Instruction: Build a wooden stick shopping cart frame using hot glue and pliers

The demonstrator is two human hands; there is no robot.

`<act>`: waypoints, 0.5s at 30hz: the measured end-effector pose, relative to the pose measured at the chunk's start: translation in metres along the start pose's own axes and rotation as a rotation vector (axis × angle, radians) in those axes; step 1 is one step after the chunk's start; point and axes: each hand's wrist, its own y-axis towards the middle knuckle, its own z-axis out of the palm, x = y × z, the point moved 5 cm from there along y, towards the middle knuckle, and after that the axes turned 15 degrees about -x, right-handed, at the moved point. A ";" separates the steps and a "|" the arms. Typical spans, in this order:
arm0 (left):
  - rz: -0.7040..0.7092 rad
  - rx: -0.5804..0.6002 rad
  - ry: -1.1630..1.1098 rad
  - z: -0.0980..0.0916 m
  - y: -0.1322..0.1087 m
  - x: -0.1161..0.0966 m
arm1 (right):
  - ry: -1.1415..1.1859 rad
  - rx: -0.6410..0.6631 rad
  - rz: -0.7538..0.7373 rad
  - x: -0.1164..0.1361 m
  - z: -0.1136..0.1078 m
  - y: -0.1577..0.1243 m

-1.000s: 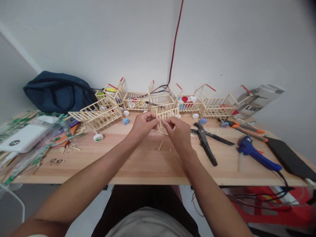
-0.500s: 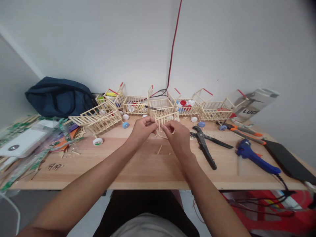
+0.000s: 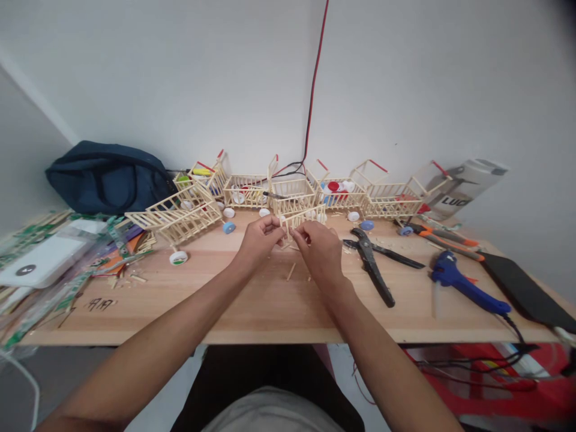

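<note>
I have the frame mid-table, just in front of the carts, its near end pinched in the fingertips of my left hand and right hand. A loose stick lies nearer me on the table; rightward are pliers, then the glue gun.

Soft, muted light; blurred, stretched edges

Two grips and one glue gun show.
</note>
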 end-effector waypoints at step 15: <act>-0.047 -0.039 0.085 -0.003 0.001 0.020 | -0.110 0.141 -0.034 -0.003 0.021 -0.009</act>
